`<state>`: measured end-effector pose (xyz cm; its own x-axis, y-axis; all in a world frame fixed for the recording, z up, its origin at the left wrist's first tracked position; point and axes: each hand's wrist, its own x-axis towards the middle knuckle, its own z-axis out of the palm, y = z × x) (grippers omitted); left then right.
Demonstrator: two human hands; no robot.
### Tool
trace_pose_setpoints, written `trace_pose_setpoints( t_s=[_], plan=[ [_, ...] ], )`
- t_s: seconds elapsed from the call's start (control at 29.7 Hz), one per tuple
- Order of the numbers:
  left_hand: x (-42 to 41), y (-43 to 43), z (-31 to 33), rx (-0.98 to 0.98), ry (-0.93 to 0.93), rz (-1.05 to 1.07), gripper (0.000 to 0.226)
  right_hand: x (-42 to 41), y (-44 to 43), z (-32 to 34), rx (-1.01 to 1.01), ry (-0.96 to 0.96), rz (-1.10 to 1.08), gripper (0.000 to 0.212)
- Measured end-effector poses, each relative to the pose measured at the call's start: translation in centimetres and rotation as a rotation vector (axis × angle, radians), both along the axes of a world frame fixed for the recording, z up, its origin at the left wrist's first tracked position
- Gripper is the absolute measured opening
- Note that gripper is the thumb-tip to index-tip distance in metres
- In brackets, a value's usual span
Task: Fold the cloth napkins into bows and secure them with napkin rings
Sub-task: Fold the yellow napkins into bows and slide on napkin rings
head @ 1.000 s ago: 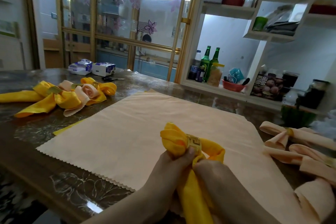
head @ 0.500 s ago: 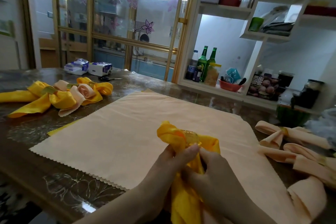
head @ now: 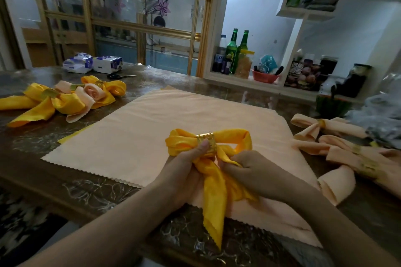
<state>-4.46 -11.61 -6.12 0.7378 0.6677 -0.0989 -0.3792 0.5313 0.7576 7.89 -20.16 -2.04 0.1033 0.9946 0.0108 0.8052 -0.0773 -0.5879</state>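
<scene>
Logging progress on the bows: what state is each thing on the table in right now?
Yellow napkin: bow-shaped, ringed, in both hands.
Ring: round the napkin's middle, under left thumb.
Left hand: grips napkin at ring.
Right hand: pinches napkin fabric.
Peach cloth: spread flat.
Left bows: ringed, lying free.
Right bows: ringed, lying free.

Both forearms reach in from the near edge. The left hand [head: 184,167] grips the yellow napkin [head: 213,191], thumb pressed on its ring [head: 206,137]; the right hand [head: 247,166], fingers curled, seems to pinch a fold.
</scene>
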Motion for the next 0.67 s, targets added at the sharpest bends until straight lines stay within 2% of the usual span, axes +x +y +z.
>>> trace_pose_setpoints(
  t_s=[0.07,0.13,0.2,0.24,0.3,0.37,0.44,0.51,0.61,0.67],
  plan=[
    [-0.3,-0.3,0.0,0.018,-0.044,0.012,0.049,0.6,-0.3,0.7,-0.194,0.024,-0.040,0.049],
    [-0.3,0.1,-0.1,0.028,-0.059,0.054,0.049,0.9,-0.5,1.5,-0.338,0.061,-0.024,0.035],
    [-0.3,0.2,0.0,0.010,-0.072,0.066,0.048,1.6,-1.1,2.3,-0.440,0.101,0.001,0.027],
    [-0.3,0.2,0.1,0.009,-0.060,0.062,0.046,2.0,-1.3,2.5,-0.456,0.131,-0.019,0.031],
    [-0.3,0.4,0.1,0.028,-0.041,0.064,0.049,3.0,-1.6,2.8,-0.376,0.179,-0.104,0.049],
    [-0.3,0.2,0.1,0.055,-0.032,0.040,0.052,3.4,-1.3,2.6,-0.200,0.196,-0.189,0.065],
    [-0.3,-0.1,0.1,0.147,0.000,-0.009,0.044,3.0,-0.9,2.2,-0.023,0.218,-0.246,0.073],
    [-0.5,-0.3,0.3,0.237,0.025,-0.076,0.036,2.1,-0.5,1.6,0.110,0.122,-0.170,0.061],
    [-0.9,-0.2,0.2,0.282,0.016,-0.130,0.036,0.6,-0.2,0.9,0.161,-0.091,0.013,0.042],
    [-0.8,-0.1,0.2,0.293,0.030,-0.124,0.036,0.5,-0.3,0.9,0.151,-0.075,0.040,0.042]
  ],
)
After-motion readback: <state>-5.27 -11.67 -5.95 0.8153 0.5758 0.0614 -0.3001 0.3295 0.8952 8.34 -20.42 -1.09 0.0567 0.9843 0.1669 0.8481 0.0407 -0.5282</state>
